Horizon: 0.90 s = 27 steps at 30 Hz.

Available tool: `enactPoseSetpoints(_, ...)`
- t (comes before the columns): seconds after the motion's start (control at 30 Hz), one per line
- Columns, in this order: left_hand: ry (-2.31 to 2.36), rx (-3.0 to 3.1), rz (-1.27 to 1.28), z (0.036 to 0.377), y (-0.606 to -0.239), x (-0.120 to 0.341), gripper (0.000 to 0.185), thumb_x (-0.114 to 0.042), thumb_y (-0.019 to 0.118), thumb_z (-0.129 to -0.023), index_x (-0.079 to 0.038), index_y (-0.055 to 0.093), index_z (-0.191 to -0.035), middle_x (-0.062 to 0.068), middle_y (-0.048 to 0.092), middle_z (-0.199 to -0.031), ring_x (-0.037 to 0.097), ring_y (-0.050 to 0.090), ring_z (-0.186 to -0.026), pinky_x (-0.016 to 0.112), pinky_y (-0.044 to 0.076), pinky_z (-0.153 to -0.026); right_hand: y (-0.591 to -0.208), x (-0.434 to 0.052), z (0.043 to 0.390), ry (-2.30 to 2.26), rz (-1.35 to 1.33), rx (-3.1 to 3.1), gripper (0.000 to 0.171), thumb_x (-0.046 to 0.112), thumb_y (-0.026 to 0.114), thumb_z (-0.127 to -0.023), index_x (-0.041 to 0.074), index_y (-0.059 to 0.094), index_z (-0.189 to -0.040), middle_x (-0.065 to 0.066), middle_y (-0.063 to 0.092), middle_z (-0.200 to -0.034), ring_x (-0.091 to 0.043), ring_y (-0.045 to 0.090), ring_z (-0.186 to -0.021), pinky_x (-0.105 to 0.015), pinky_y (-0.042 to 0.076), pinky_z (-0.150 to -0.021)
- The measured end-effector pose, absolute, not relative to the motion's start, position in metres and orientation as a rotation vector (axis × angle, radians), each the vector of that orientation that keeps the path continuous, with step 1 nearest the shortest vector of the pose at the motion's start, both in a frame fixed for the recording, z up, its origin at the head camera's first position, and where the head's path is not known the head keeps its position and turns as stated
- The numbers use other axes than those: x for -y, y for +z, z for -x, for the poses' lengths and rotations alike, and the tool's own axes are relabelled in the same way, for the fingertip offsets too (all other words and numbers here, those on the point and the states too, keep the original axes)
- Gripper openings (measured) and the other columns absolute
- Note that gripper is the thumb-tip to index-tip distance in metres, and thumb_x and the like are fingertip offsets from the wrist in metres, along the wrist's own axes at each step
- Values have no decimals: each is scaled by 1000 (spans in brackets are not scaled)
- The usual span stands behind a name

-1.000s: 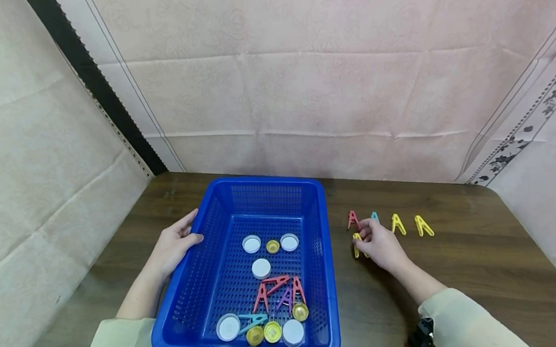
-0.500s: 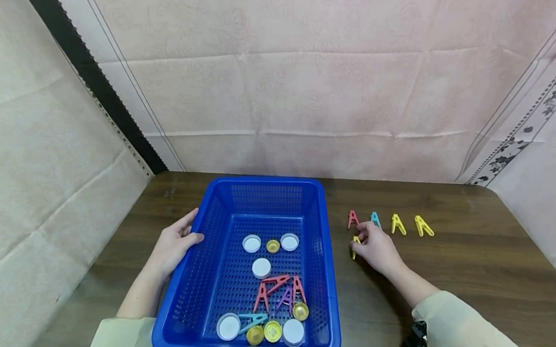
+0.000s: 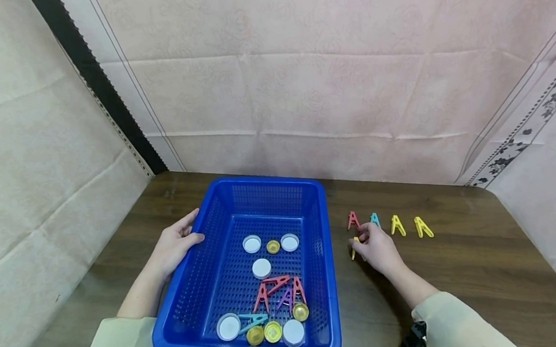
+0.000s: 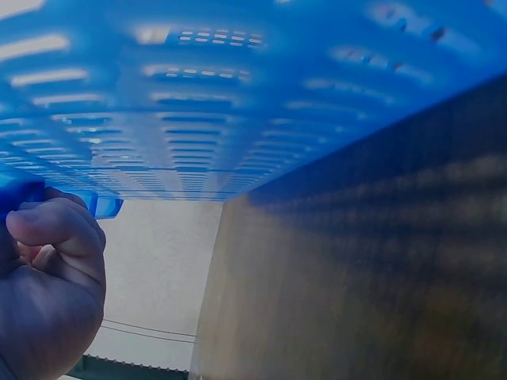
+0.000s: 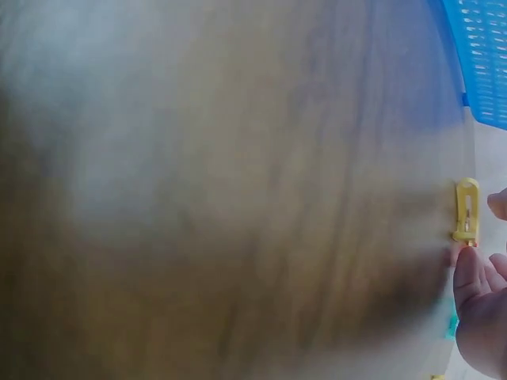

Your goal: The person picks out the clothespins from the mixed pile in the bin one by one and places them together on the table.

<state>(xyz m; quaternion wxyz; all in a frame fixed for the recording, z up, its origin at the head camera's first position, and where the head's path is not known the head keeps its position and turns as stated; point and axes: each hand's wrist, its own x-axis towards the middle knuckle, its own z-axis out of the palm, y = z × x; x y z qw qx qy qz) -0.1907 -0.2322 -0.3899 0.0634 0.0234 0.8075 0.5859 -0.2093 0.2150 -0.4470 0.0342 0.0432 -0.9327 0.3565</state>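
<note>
Lying outside: three yellow pegs [image 3: 397, 225], one red [image 3: 352, 220], one teal [image 3: 375, 219].

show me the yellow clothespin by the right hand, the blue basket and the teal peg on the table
yellow clothespin [image 5: 466, 209], right wrist view, middle of its body
blue basket [image 3: 330, 256], head view, right rim
teal peg [image 3: 374, 218], head view, its upper end

The person's 2 bare hands, the left hand [image 3: 173, 248] and the right hand [image 3: 378, 249], wear no rings or gloves, and behind each wrist a loose, pale yellow-green long sleeve [image 3: 458, 324] covers the forearm.
</note>
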Motion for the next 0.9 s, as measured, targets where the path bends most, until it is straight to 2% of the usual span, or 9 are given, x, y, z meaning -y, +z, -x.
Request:
enactPoseSetpoints(0.3, 1771, -2439, -80, 190, -389, 233, 66, -17, 57, -92, -18, 25, -150, 22, 60, -111, 25, 66, -80, 37, 56, -62, -433, -217, 214, 1046, -151, 2805, 38, 18, 66, -86, -7, 53, -111, -10, 62, -84, -23, 59, -77, -35, 49, -65)
enactPoseSetpoints(0.6, 1771, -2437, -73, 190, -391, 234, 66, -17, 57, -92, -18, 25, -150, 22, 60, -113, 26, 66, -81, 38, 56, -63, -406, -208, 223, 1229, -69, 2766, 46, 27, 64, -88, -4, 50, -120, -14, 62, -97, -25, 60, -87, -38, 50, -74)
enactPoseSetpoints(0.9, 1782, -2420, -71, 192, -392, 234, 66, -16, 57, -92, -18, 25, -150, 23, 58, -117, 27, 66, -82, 39, 56, -63, -366, -181, 215, 1355, -182, 2723, 46, 28, 64, -88, 3, 49, -124, -10, 61, -100, -21, 60, -81, -31, 51, -63)
